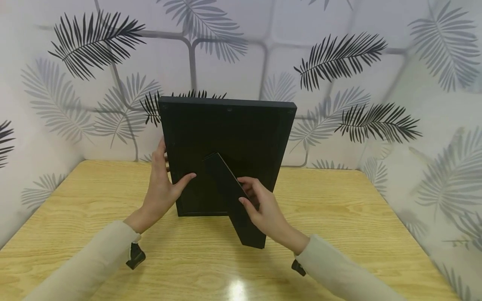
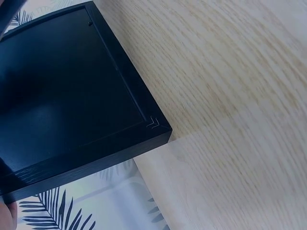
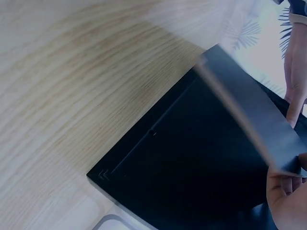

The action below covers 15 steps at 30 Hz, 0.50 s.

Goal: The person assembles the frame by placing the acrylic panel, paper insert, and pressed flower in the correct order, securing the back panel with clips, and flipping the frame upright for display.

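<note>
A black picture frame [image 1: 196, 133] stands upright over the middle of the table, its back towards me. From its back an easel leg [image 1: 241, 219] slants out, down and to the right. My left hand [image 1: 160, 186] grips the frame's left side, with the thumb on the backing and the fingers wrapped behind the edge. With thumb and fingers, my right hand [image 1: 265, 209] pinches the leg by its right edge. The right wrist view shows that hold on the leg [image 3: 244, 100] closely. Metal corner staples show on the frame [image 2: 154, 123] in the left wrist view. The frame's front is hidden.
The light wood-grain table [image 1: 331, 217] spreads out on both sides. Behind it and to the right rise wall panels [image 1: 339, 25] printed with leaves. A small black device [image 1: 136, 256] hangs under the left cuff, another [image 1: 298, 268] under the right.
</note>
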Available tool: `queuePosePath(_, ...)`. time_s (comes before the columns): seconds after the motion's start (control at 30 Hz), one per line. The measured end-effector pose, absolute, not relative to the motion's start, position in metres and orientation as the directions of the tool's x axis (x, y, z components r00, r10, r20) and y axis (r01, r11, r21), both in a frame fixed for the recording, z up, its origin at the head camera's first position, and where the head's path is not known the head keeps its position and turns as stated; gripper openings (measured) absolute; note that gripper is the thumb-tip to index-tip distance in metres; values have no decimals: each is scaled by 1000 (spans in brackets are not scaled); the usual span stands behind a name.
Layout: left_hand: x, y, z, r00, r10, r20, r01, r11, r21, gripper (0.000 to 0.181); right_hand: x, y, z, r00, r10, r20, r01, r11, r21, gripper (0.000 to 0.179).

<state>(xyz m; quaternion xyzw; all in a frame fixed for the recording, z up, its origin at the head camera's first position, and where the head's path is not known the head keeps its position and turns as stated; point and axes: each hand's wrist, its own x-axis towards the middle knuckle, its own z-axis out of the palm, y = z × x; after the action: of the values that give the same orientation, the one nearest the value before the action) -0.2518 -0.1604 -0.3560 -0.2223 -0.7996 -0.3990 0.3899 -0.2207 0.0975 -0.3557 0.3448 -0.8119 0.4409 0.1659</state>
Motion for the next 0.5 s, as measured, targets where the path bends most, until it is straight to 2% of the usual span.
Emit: queuePosePath(0.5,-250,-159,-356,-569,53,821,685,584,437,104,-203,96,-351,-710,-429,559,-689,260,-677,38)
